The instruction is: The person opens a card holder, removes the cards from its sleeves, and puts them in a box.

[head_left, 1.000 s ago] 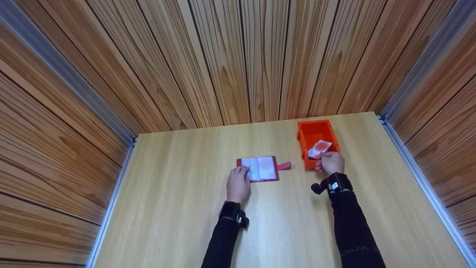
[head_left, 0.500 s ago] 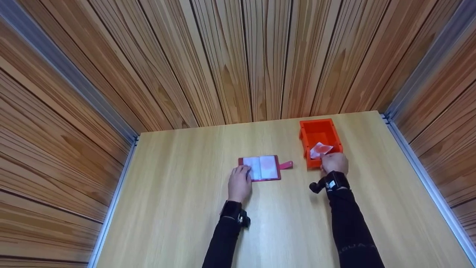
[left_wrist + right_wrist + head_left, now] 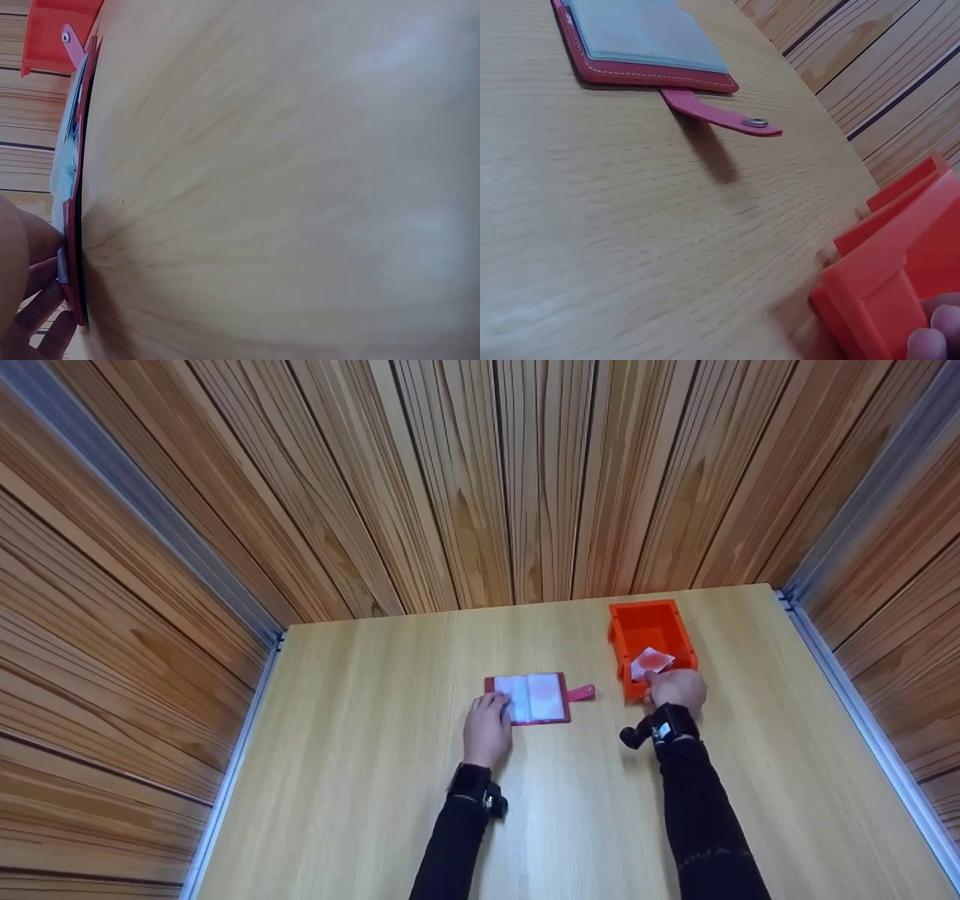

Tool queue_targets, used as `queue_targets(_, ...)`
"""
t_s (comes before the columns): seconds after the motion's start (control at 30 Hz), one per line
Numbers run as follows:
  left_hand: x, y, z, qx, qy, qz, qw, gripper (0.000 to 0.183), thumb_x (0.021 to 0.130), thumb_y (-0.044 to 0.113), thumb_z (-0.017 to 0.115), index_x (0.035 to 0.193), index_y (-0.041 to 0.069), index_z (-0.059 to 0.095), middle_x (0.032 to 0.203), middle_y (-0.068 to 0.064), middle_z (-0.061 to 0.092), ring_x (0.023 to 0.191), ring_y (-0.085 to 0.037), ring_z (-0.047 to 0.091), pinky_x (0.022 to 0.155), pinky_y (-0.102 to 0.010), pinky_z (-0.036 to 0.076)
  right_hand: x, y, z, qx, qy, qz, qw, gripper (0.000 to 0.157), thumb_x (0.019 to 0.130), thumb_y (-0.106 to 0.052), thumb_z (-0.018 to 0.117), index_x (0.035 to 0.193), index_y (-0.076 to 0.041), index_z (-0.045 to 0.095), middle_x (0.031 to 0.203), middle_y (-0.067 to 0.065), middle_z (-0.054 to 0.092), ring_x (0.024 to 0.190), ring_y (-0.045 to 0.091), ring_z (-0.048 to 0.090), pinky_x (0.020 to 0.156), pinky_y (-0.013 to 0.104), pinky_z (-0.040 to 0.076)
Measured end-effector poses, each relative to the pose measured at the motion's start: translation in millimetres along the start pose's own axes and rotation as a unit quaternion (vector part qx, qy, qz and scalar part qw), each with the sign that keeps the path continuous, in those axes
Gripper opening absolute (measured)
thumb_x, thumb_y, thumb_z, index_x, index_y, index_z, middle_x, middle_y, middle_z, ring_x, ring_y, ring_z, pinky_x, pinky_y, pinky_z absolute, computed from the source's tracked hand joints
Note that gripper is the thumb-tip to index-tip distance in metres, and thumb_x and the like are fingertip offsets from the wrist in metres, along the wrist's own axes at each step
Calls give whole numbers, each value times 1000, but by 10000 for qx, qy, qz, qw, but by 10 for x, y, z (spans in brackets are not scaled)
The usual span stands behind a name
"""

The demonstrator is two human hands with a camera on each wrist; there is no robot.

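A red card holder (image 3: 565, 697) lies spread on the table, showing clear sleeves (image 3: 546, 697) and a pink snap strap (image 3: 716, 114). My left hand (image 3: 487, 729) rests at its left edge; in the left wrist view the thumb lies on the sleeve, the other fingers (image 3: 46, 304) against the edge. At the near end of an orange bin (image 3: 649, 616), my right hand (image 3: 677, 690) reaches over the low front wall and pinches a white-and-red card (image 3: 651, 661) inside. In the right wrist view, only its curled fingertips (image 3: 930, 341) show; the card is hidden there.
The wooden table (image 3: 360, 720) ends at a plank wall (image 3: 480, 487) behind the bin. Metal rails (image 3: 862, 727) run along both sides. Camera straps (image 3: 675, 724) are worn on both wrists.
The card sits lower in the bin and its angle has changed. My right hand has turned slightly over the bin's front wall. My left hand stays on the card holder; the view shifts slightly.
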State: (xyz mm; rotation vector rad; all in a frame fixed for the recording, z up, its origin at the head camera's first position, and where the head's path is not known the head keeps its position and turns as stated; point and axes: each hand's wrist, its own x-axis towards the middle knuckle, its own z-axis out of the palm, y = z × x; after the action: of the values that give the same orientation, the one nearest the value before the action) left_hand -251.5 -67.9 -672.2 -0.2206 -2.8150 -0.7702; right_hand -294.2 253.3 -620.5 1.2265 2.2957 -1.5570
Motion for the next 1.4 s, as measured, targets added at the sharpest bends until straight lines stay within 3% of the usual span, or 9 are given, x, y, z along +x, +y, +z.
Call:
queue_targets(0.33,8,-9,12,-8,-75,-58,10000,30,100,9,63,128,6,72,127,-11,69,123,-29,62,106,-42,50,-2,5,36,184,43,64,9998,27,96,-25,74,111,-3,70,65,1,68,60,20,71,59,28,57)
queue_targets(0.63,8,-10,8,48,-129,-47,9999,29,99,9,64,127,6,72,127,-10,69,123,-29,61,107,-42,50,-43,17,35,270,75,36,9996,29,98,-28,72,113,-4,69,70,2,68,64,21,71,60,27,57)
queue_targets(0.93,0,-24,25,56,19,63,10000,28,98,8,63,124,5,74,125,-11,70,120,-30,63,104,-43,51,-29,86,17,-58,213,-553,9982,26,95,-27,71,104,-2,74,54,-5,65,51,12,67,52,27,51)
queue_targets(1.03,-8,-17,25,43,9,54,10000,29,99,9,63,126,5,73,125,-12,70,120,-30,63,105,-43,51,-22,99,16,-103,237,-573,9980,26,94,-26,72,104,-3,74,53,-6,64,51,12,67,51,27,51)
queue_targets(1.4,-1,-4,6,39,-272,-116,9996,31,102,12,61,132,7,70,133,-10,67,128,-28,59,110,-42,48,-34,105,15,476,186,-356,9981,33,95,-36,75,105,-5,69,63,0,67,60,19,71,61,28,58)
